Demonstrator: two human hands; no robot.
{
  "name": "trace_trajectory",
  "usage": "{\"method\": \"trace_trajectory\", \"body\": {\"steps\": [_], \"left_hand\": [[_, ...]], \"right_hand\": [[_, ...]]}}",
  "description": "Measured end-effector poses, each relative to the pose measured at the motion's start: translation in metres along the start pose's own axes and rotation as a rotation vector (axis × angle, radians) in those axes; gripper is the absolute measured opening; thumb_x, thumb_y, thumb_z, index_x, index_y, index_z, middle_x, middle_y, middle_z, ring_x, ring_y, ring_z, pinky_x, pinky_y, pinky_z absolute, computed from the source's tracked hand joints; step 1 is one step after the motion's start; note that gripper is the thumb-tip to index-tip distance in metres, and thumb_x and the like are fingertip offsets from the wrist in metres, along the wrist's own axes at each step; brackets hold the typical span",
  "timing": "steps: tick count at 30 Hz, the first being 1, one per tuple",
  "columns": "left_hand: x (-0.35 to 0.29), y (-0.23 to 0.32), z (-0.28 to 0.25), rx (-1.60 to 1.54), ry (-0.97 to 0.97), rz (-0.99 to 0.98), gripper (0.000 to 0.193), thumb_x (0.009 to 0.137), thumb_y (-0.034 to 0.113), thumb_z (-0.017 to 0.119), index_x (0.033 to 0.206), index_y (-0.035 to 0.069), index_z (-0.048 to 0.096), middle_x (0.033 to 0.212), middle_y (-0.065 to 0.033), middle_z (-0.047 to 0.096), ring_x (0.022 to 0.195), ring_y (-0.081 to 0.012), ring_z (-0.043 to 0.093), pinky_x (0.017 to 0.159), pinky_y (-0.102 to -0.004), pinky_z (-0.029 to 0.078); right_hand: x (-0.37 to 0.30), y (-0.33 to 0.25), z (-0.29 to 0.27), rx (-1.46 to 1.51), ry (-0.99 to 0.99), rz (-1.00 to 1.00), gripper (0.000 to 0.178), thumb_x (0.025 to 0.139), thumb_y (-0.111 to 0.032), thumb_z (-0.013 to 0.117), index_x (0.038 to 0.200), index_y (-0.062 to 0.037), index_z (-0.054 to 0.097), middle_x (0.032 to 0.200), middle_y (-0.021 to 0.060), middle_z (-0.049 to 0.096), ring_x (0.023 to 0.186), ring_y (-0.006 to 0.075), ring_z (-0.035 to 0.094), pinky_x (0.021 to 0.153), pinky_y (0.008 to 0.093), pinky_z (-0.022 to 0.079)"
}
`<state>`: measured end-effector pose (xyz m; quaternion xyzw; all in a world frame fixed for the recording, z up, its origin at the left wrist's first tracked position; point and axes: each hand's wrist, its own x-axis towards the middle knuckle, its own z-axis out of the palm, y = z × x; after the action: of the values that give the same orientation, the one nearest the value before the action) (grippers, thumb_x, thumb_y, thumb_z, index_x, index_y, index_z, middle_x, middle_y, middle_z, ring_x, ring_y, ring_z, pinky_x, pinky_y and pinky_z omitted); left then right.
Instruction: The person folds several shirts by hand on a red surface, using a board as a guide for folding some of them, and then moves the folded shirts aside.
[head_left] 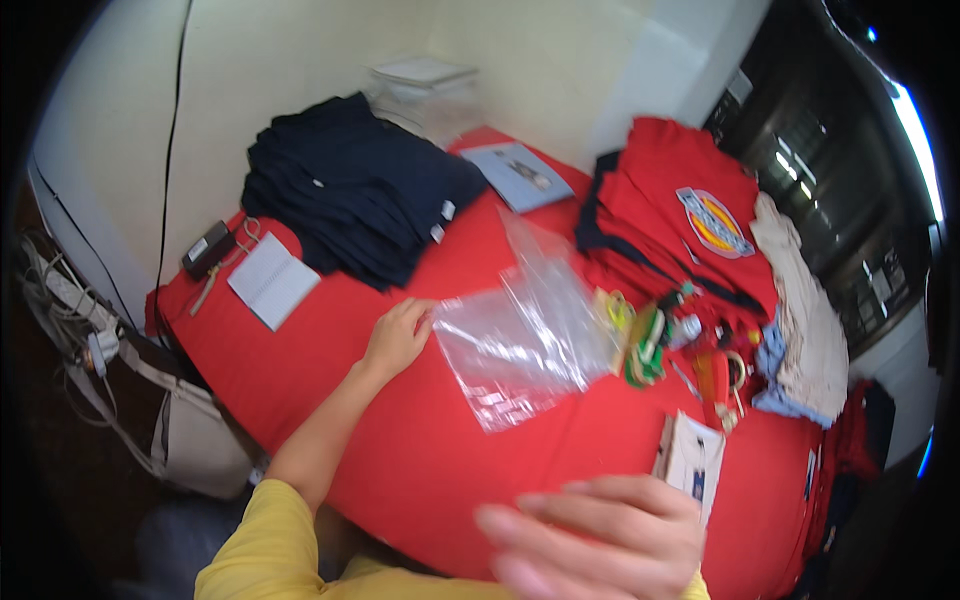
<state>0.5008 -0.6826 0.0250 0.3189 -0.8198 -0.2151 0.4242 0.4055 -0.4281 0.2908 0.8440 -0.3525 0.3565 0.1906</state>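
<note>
Bags of clear plastic (pixel 495 345) lie mid-frame on the red counter (pixel 400 485). The left hand (pixel 397 338), fingers bent, meets their left edge; whether it grips, I cannot tell. The blurred right hand (pixel 612 535), bottom centre, looks empty, fingers loosely spread.

Open red cloth (pixel 430 480), bags (pixel 520 345) beyond

Large lettering runs across a yellow, blue and white emblem (pixel 716 224) on a red garment (pixel 668 160) at right. Farther left, 2 small white tags (pixel 448 210) mark a stack of navy garments (pixel 345 175), any print too small to read. A pale label (pixel 198 250) on a black box (pixel 213 244) and dark marks on a white box (pixel 708 440) are likewise illegible.
</note>
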Motion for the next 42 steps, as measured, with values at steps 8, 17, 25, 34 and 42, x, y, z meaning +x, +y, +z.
{"method": "trace_trajectory", "body": {"steps": [8,17,25,34,42], "left_hand": [[0.016,-0.109,-0.039,-0.245,-0.025,-0.188,0.02,0.088,0.016,0.063,0.103,0.003,0.066,0.09,-0.0134,0.065,0.079,-0.0306,0.065,0.071,-0.0379,0.052],[0.021,-0.127,-0.051,-0.389,-0.1,-0.257,0.02,0.09,0.016,0.062,0.105,0.004,0.066,0.094,-0.0137,0.067,0.085,-0.0311,0.065,0.073,-0.0375,0.053],[0.02,-0.136,-0.054,-0.422,-0.12,-0.298,0.023,0.087,0.015,0.065,0.108,0.006,0.065,0.093,-0.0097,0.067,0.081,-0.0268,0.066,0.069,-0.0348,0.054],[0.025,-0.13,-0.052,-0.303,-0.16,-0.329,0.023,0.087,0.014,0.064,0.108,0.006,0.065,0.091,-0.0101,0.066,0.081,-0.0266,0.065,0.07,-0.0347,0.054],[0.024,-0.14,-0.043,-0.291,-0.083,-0.376,0.018,0.09,0.01,0.06,0.104,0.0,0.067,0.098,-0.0169,0.067,0.088,-0.0314,0.065,0.077,-0.0377,0.052]], "right_hand": [[0.098,0.301,0.264,0.323,-0.844,0.635,0.044,0.093,-0.034,0.06,0.125,-0.0028,0.059,0.124,0.0159,0.061,0.114,0.0263,0.058,0.099,0.0349,0.044],[0.225,0.554,0.445,-0.338,-0.367,0.633,0.045,0.094,-0.039,0.05,0.114,-0.0011,0.066,0.112,0.0206,0.066,0.108,0.0359,0.061,0.094,0.0425,0.045],[0.235,0.67,0.465,-0.174,-0.571,0.873,0.046,0.084,-0.037,0.068,0.109,0.0014,0.069,0.104,0.0148,0.07,0.102,0.0245,0.063,0.094,0.0348,0.044],[0.235,0.615,0.433,-0.687,-0.092,0.584,0.029,0.092,-0.032,0.059,0.098,-0.0066,0.071,0.084,0.0169,0.07,0.082,0.0319,0.068,0.074,0.0401,0.051],[0.13,0.379,0.2,-0.322,0.519,0.661,0.032,0.1,-0.026,0.05,0.093,0.0005,0.065,0.066,0.0115,0.069,0.056,0.0174,0.067,0.054,0.0273,0.051]]}}
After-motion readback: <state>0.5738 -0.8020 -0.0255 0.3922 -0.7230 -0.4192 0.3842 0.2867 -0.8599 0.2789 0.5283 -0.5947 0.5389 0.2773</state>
